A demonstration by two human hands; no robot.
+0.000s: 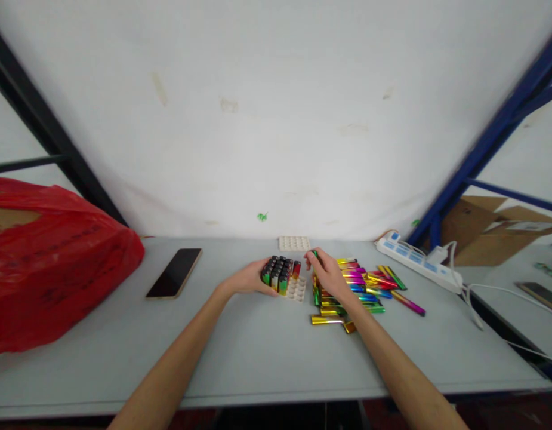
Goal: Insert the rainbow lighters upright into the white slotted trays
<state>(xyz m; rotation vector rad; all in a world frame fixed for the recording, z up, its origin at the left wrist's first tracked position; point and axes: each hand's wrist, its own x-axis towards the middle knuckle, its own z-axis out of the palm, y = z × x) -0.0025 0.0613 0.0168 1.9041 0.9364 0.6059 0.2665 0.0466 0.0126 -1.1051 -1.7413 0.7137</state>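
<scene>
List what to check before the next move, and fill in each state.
1. Left hand against the upright black-topped cylinders: ok, cupped at their left side.
2. Free cells in the near white tray: ok, bare ones show on its right side.
3. Right hand grip: cannot tell, only a bit of green shows there.
4. Loose shiny tubes lined up: not ok, they lie jumbled.
5. Phone apart from both hands: ok, well left.
</scene>
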